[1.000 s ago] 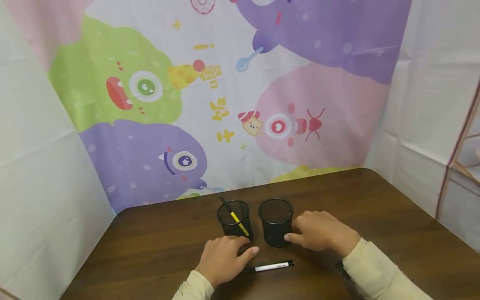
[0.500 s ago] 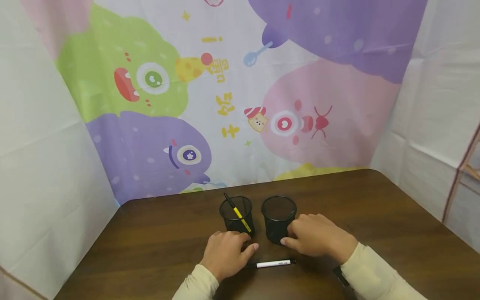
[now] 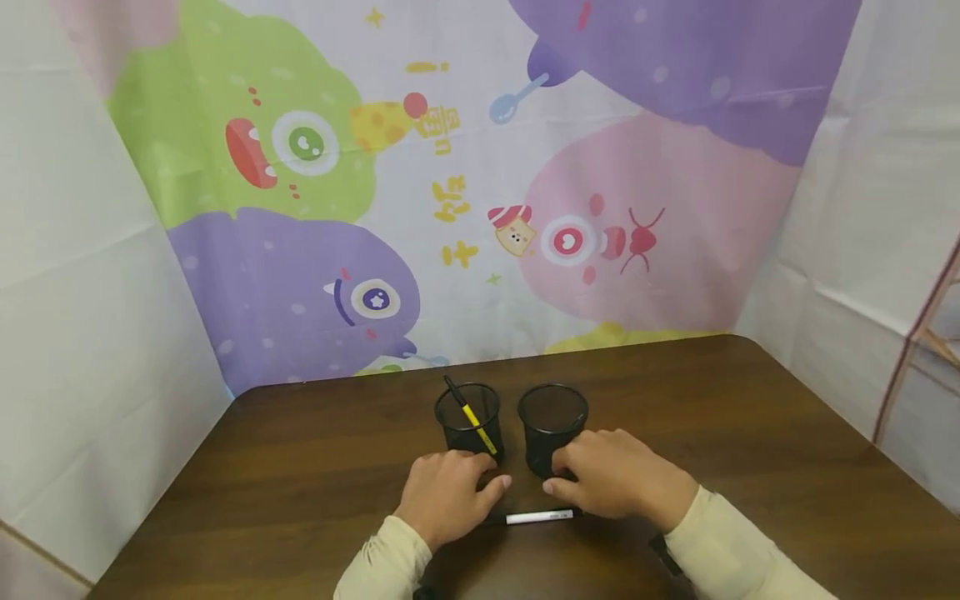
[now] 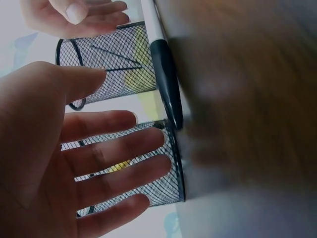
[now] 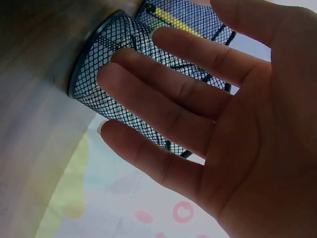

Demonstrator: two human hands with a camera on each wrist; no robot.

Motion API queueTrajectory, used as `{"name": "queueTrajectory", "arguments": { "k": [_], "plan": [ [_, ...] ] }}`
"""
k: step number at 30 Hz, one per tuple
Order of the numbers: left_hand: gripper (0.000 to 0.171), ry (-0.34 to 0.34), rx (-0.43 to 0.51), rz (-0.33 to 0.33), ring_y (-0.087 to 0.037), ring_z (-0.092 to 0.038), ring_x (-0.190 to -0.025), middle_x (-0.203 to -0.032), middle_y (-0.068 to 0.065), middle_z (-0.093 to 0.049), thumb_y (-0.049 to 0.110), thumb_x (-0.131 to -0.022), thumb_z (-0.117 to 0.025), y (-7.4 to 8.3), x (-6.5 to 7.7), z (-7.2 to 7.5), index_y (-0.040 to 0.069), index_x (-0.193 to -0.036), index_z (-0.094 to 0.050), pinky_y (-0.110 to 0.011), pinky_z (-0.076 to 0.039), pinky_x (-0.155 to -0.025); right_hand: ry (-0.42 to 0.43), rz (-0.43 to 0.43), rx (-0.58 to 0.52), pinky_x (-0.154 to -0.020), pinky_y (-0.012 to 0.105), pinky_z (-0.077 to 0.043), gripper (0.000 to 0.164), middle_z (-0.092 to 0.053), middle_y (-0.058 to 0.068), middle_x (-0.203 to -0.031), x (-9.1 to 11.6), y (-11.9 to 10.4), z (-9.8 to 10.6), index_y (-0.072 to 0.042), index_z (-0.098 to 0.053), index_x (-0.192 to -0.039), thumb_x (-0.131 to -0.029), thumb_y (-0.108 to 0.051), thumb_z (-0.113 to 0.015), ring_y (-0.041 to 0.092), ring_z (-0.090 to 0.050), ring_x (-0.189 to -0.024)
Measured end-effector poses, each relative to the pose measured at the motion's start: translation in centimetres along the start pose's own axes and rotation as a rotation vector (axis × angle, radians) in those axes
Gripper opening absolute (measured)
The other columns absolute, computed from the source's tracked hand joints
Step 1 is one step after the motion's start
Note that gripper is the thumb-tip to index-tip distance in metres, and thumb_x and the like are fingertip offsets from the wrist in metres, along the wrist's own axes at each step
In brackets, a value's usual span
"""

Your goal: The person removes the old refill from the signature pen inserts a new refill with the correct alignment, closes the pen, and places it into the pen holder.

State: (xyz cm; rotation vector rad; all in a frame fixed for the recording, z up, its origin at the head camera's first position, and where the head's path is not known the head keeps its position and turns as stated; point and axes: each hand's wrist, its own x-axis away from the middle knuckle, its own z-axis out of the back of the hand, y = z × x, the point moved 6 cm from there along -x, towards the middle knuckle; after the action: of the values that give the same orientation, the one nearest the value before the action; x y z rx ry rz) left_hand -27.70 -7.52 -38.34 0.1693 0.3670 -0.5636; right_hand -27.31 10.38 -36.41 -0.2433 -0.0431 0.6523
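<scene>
Two black mesh pen cups stand upright side by side: the left cup point(image 3: 454, 437) holds a yellow-and-black marker point(image 3: 470, 414) leaning in it, and the right cup point(image 3: 537, 446) has a dark line showing through its mesh. A white marker with black ends point(image 3: 540, 517) lies flat on the table before them. My left hand point(image 3: 448, 497) hovers in front of the left cup, near the marker's left end, fingers spread and holding nothing. Near its other end is my right hand point(image 3: 618, 475), overlapping the right cup; the right wrist view shows its fingers point(image 5: 163, 106) extended and nothing gripped.
Brown wood-grain table point(image 3: 315, 442) extends around both cups. A cartoon-printed curtain point(image 3: 465, 317) hangs at its far edge, with pale cloth walls on the left point(image 3: 82, 275) and right point(image 3: 840, 275).
My right hand has moved left from beside the right cup to in front of it, nearer the white marker's end. My left hand stays almost in place. The head view shifts slightly.
</scene>
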Motion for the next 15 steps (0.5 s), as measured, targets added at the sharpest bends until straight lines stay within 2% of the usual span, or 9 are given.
{"name": "queueTrajectory", "arguments": {
  "k": [6,15],
  "plan": [
    [0.029,0.007,0.013,0.01,-0.013,-0.066,-0.065,-0.082,0.007,-0.073,0.047,-0.093,-0.067,-0.4,0.7,0.0,0.021,-0.095,-0.078,-0.033,-0.049,-0.049,0.004,0.071,-0.019,-0.05,0.028,-0.043,0.022,-0.05,-0.017,-0.066,0.0,-0.9,-0.5,-0.024,-0.068,-0.081,-0.096,-0.039,-0.066,0.003,-0.048,-0.054],
    [0.027,-0.006,0.12,0.016,-0.008,-0.064,-0.065,-0.082,0.01,-0.071,0.044,-0.095,-0.066,-0.3,0.0,0.0,0.02,-0.097,-0.079,-0.03,-0.05,-0.051,0.028,0.108,0.032,-0.057,0.034,-0.048,0.017,-0.057,-0.016,-0.078,-0.2,-1.6,-0.8,-0.024,-0.073,-0.09,-0.096,-0.04,-0.067,0.002,-0.053,-0.066]
  ]
}}
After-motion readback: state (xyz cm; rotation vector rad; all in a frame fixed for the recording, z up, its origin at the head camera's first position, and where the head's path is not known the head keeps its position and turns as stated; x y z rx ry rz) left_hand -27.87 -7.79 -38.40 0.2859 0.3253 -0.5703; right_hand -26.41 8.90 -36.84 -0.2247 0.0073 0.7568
